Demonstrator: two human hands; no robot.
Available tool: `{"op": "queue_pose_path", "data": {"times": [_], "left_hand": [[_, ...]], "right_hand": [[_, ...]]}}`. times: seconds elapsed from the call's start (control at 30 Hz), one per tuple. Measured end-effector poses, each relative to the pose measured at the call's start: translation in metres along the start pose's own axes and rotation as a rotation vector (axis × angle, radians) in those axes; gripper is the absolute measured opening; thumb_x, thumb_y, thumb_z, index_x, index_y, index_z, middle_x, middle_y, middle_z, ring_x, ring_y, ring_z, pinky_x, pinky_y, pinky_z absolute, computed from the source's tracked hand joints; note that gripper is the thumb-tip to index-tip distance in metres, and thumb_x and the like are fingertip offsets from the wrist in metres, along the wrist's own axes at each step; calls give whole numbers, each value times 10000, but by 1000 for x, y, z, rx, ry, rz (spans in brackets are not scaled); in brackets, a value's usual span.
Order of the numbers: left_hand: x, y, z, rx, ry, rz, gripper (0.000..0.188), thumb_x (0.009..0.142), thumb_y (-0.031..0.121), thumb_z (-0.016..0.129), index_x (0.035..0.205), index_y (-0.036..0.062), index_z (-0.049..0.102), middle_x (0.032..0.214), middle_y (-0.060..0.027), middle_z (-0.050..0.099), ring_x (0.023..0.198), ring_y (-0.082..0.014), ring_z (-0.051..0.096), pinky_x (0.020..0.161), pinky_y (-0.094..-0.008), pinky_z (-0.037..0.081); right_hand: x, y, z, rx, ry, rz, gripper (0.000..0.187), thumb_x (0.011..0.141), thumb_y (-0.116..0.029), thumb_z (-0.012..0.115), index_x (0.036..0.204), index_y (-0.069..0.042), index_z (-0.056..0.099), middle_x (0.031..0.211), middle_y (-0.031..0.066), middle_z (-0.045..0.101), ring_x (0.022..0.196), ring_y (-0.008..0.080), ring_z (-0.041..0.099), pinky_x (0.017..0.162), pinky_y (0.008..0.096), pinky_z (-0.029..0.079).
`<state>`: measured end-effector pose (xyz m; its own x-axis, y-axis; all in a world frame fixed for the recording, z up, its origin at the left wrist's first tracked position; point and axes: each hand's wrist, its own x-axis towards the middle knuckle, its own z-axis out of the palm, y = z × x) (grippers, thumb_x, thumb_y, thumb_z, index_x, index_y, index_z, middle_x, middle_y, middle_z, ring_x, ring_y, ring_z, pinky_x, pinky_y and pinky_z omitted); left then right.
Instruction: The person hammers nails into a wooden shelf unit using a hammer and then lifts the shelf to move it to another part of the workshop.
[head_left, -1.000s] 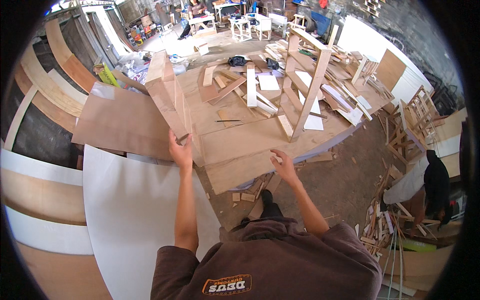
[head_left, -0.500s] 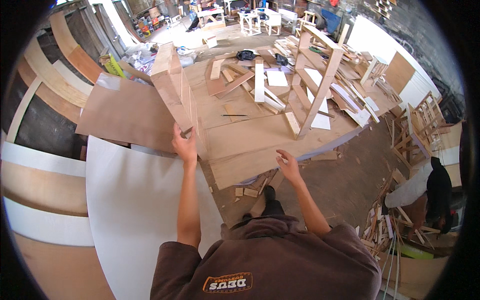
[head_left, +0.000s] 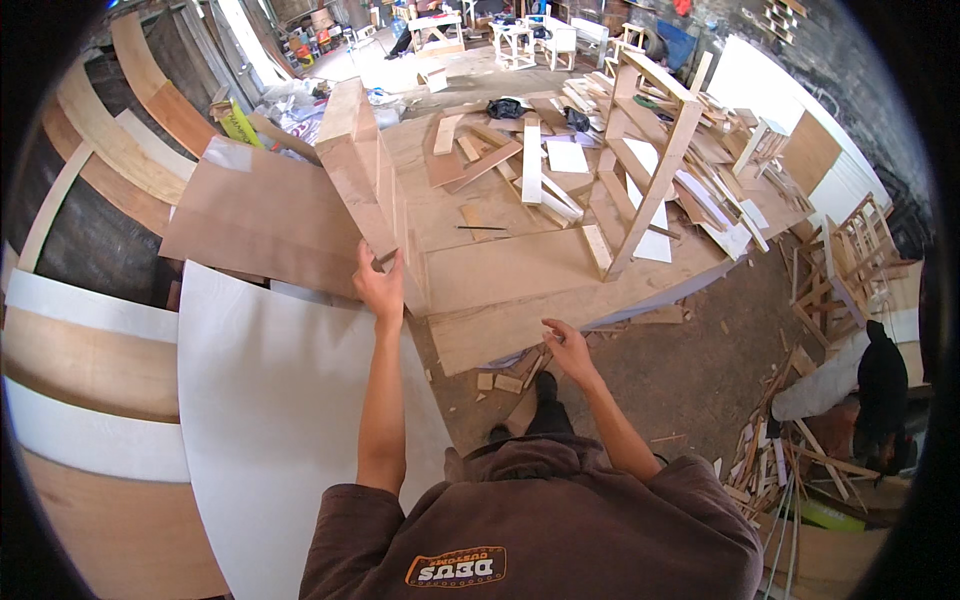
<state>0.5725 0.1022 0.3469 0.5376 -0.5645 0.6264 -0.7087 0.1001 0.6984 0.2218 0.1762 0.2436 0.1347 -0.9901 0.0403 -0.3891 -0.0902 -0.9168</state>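
The left hand is gripping the tall wooden frame, fingers wrapped round its bottom end, at the worktop's left edge. The frame has been swinging more upright. The right hand is resting open on the front edge.

We stretch our left arm nearly straight ahead, left hand raised, fingers curled in a grip. Our right arm bends at the elbow, right hand lower, fingers seemingly spread, palm down.
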Motion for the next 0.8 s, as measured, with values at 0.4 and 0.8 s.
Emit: {"op": "queue_pose_path", "data": {"times": [0.4, 0.8], "left_hand": [[-9, -2, 6, -259, -13, -78, 725, 804, 209, 795, 1395, -28, 449, 1368, -255, 527, 1287, -369, 501, 1082, -441, 378], [-269, 70, 95, -137, -540, -346, 432, 937, 212, 649, 1291, -17, 554, 1264, -179, 605, 1223, -311, 542, 1055, -418, 394]], "right_hand": [[-3, 41, -103, 54, 207, 172, 349, 921, -163, 622, 1228, 1, 631, 1089, 144, 697, 996, 234, 657, 874, 355, 504], [27, 149, -197, 239, 152, 396, 412, 959, -258, 601, 1297, -23, 581, 1090, 52, 638, 949, 140, 590, 788, 312, 487]]}}
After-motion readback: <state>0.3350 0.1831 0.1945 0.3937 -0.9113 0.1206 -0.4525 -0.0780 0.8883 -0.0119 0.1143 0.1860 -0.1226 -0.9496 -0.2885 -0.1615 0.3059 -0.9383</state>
